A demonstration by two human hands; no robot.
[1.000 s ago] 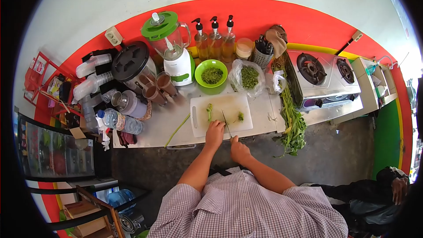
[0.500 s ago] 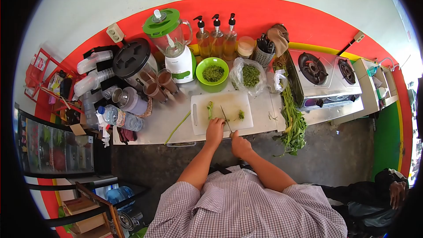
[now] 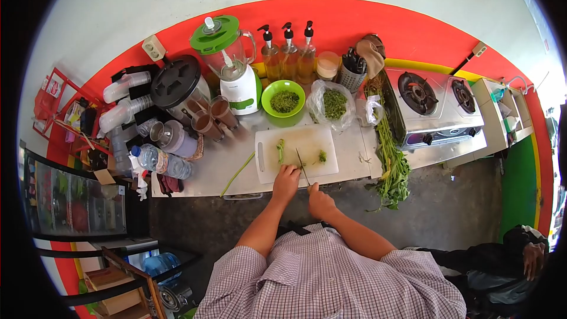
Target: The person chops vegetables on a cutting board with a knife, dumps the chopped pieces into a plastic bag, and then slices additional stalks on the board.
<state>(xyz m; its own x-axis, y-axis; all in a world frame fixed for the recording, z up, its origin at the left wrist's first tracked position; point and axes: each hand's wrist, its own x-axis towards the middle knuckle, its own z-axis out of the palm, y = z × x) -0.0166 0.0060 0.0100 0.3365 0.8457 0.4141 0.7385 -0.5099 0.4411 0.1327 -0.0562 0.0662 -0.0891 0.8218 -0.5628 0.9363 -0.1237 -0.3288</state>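
Observation:
On the white cutting board (image 3: 264, 169) lies a green stalk (image 3: 280, 149), its lower end reaching my left hand (image 3: 286, 182). The fingers of that hand are bent and closed on it; the part beneath them is hidden. My right hand (image 3: 321, 202) is wrapped around the handle of a knife (image 3: 302, 162). The blade points away from me, close beside my left fingertips. To the right of the blade sits a small heap of chopped greens (image 3: 322, 156). Behind the board stand a green bowl (image 3: 276, 118) of chopped greens and a clear plastic bag (image 3: 332, 105) holding more.
A long stalk (image 3: 237, 174) lies left of the board. Beyond it are a bottle (image 3: 162, 161), brown cups (image 3: 208, 125) and a blender (image 3: 241, 91). On the right, a leafy bunch (image 3: 394, 177) hangs over the counter edge beside a gas stove (image 3: 440, 109). Another person's hand (image 3: 533, 260) shows lower right.
My right hand and the knife have drawn slightly toward me. My left hand has come back a little too, still by the stalk. The view has shifted slightly.

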